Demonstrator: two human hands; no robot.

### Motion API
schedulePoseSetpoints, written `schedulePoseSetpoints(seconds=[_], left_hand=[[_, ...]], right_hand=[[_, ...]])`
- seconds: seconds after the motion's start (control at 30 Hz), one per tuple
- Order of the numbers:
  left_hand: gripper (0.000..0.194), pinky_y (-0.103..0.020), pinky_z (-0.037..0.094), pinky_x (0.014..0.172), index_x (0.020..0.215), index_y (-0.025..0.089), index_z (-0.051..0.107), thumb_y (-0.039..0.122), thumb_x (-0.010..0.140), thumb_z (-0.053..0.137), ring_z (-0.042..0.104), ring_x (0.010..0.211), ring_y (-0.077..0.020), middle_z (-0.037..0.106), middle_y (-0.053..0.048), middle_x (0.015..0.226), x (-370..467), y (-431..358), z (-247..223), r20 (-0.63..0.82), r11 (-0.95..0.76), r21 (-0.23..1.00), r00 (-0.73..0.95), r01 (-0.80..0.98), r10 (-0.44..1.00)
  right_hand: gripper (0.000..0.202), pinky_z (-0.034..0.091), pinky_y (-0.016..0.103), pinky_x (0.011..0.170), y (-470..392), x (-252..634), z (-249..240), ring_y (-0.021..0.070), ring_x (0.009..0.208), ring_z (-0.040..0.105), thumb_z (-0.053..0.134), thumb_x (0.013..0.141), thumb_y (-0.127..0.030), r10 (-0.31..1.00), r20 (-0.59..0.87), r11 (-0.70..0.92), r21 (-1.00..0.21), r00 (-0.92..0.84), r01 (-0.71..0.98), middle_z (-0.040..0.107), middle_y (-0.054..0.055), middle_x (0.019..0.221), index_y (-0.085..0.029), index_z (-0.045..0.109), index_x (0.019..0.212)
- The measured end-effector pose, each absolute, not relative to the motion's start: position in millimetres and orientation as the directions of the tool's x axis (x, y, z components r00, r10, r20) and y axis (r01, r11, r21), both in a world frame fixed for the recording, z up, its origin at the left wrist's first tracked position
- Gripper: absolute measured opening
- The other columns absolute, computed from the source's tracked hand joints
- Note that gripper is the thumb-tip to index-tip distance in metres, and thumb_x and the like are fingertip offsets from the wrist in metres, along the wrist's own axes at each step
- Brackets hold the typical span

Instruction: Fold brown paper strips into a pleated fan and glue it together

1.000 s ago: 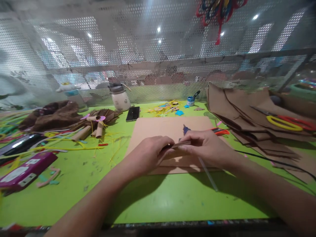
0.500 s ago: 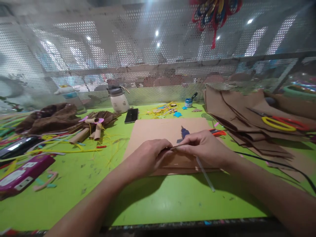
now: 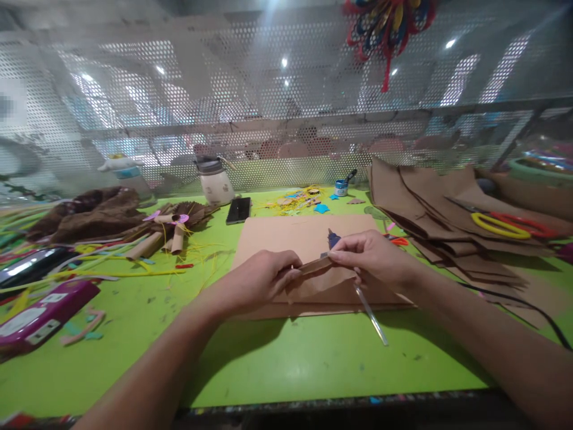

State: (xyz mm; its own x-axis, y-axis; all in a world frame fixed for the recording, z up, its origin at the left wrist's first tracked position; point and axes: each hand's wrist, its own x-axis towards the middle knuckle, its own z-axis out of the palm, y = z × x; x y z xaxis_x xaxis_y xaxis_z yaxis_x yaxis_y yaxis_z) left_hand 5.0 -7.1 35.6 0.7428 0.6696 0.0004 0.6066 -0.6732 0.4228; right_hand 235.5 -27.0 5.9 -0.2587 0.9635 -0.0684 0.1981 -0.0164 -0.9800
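A strip of brown paper is stretched between my two hands, its upper edge folded or creased. My left hand pinches its left end, and my right hand pinches the right end between thumb and fingers. Below my right hand a clear glue stick points down toward the table. Under the hands lies a flat brown board or paper stack. The dark tip of a glue gun shows just behind my right fingers; the rest of it is hidden.
Brown paper sheets with yellow-handled scissors are piled at the right. A black phone, a bottle and a paint jar stand or lie at the back. At the left are paper rolls and a purple box.
My hands have moved apart, the left a little to the left, and more of the brown paper strip now shows between them.
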Motion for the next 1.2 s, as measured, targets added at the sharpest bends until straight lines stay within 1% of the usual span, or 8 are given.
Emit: schedulePoseSetpoints(seconds=[0.13,0.33,0.5,0.7,0.83,0.93,1.07,1.2], left_hand=[[0.024,-0.022,0.034,0.057,0.085,0.016,0.059,0.032,0.089,0.041,0.046,0.061,-0.0108,0.056,0.0,0.069,3.5,-5.8,39.4,0.001,-0.636,0.518,0.743,0.572,0.669],[0.026,-0.021,0.037,0.057,0.078,0.015,0.054,0.039,0.087,0.048,0.043,0.058,-0.008,0.046,0.003,0.065,-2.0,-4.1,39.1,0.002,-0.335,0.904,0.781,0.265,0.624],[0.03,-0.026,0.042,0.061,0.086,0.017,0.061,0.046,0.08,0.057,0.051,0.064,-0.012,0.057,-0.001,0.073,4.7,-11.5,27.5,-0.106,-0.057,0.983,0.791,0.176,0.603],[0.04,-0.026,0.043,0.059,0.089,0.016,0.064,0.053,0.074,0.061,0.056,0.061,-0.0146,0.06,-0.003,0.064,13.9,-17.8,19.4,-0.198,0.123,0.979,0.879,0.16,0.433],[0.034,-0.029,0.046,0.068,0.089,0.015,0.065,0.045,0.085,0.049,0.06,0.072,-0.0162,0.066,-0.006,0.076,12.6,-15.9,23.6,-0.174,0.034,0.984,0.92,0.173,0.351],[0.025,-0.031,0.045,0.074,0.093,0.017,0.065,0.037,0.084,0.053,0.059,0.079,-0.0155,0.066,-0.005,0.086,7.5,-6.7,27.0,-0.109,-0.126,0.972,0.853,0.199,0.51],[0.025,-0.03,0.045,0.074,0.091,0.014,0.062,0.036,0.082,0.056,0.057,0.078,-0.0137,0.064,-0.005,0.087,0.7,7.3,29.3,0.102,-0.261,0.944,0.576,0.2,0.811],[0.029,-0.029,0.045,0.073,0.093,0.012,0.062,0.037,0.085,0.05,0.057,0.081,-0.0156,0.063,-0.008,0.087,3.5,4.5,30.8,0.189,-0.443,0.834,0.583,0.33,0.79]], right_hand=[[0.028,0.035,0.017,0.035,-27.0,237.3,4.1,0.0047,0.036,0.042,0.067,0.073,-0.041,0.95,-0.07,-0.047,-0.995,-0.305,0.083,0.046,-0.006,0.051,-0.014,0.06,0.073],[0.033,0.048,0.024,0.051,-28.2,239.7,7.5,0.0111,0.052,0.055,0.053,0.084,-0.047,0.939,0.124,0.041,-0.967,-0.322,-0.253,0.06,0.001,0.065,-0.017,0.064,0.08],[0.035,0.05,0.031,0.079,-43.8,230.7,17.7,0.0158,0.079,0.062,0.072,0.071,-0.029,0.832,0.201,0.212,-0.977,-0.518,-0.039,0.066,0.006,0.094,-0.02,0.066,0.104],[0.023,0.051,0.031,0.074,-53.7,223.5,22.5,0.0177,0.081,0.063,0.07,0.073,-0.031,0.787,0.181,0.189,-0.981,-0.589,-0.049,0.067,0.006,0.085,-0.017,0.069,0.092],[0.019,0.05,0.033,0.076,-50.8,221.1,19.0,0.0179,0.081,0.063,0.066,0.076,-0.029,0.786,0.206,0.182,-0.978,-0.584,-0.099,0.066,0.005,0.082,-0.016,0.068,0.09],[0.021,0.048,0.032,0.08,-47.6,220.4,15.6,0.0174,0.086,0.061,0.066,0.076,-0.027,0.834,0.184,0.173,-0.982,-0.52,-0.071,0.066,0.006,0.089,-0.015,0.066,0.093],[0.021,0.042,0.022,0.053,-45.1,219.2,12.9,0.0106,0.058,0.053,0.058,0.081,-0.033,0.845,-0.042,0.109,-0.963,-0.533,0.248,0.06,0.001,0.068,-0.013,0.061,0.085],[0.018,0.033,0.021,0.049,-42.6,214.3,11.7,0.0094,0.055,0.046,0.053,0.084,-0.029,0.833,-0.008,0.371,-0.733,-0.553,0.57,0.055,-0.001,0.063,-0.014,0.058,0.074]])
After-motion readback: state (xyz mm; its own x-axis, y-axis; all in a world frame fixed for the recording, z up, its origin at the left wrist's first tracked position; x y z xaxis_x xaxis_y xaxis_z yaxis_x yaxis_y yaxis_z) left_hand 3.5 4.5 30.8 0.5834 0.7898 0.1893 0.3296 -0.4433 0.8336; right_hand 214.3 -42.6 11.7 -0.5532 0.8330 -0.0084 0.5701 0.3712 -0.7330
